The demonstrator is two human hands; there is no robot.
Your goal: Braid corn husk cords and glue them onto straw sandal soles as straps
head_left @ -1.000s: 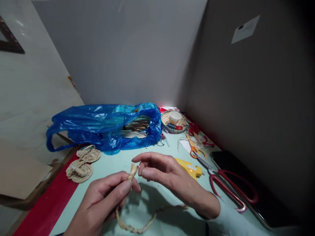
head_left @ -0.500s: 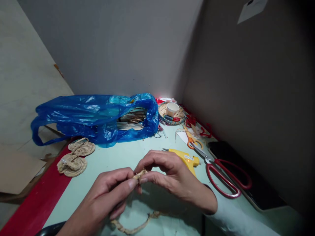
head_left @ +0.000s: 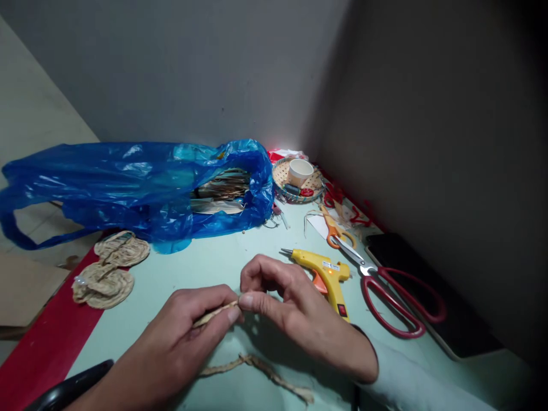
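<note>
My left hand (head_left: 188, 337) and my right hand (head_left: 291, 302) meet over the pale green table (head_left: 201, 268). Both pinch the same end of a tan braided straw cord (head_left: 214, 313), fingertip against fingertip. The rest of the cord (head_left: 265, 374) trails loose on the table below my right wrist. A yellow glue gun (head_left: 327, 274) lies just beyond my right hand, its nozzle pointing left.
Red-handled scissors (head_left: 398, 297) and smaller orange scissors (head_left: 336, 231) lie to the right, beside a dark phone (head_left: 406, 257). A blue plastic bag (head_left: 137, 188) of straw sits at the back, a small basket with a white cup (head_left: 299, 174) behind. Two coiled straw discs (head_left: 107, 268) lie left.
The cord end stood upright between my fingers; now it lies level, pinched between both hands. The trailing cord has shifted right. The camera has dipped and turned slightly.
</note>
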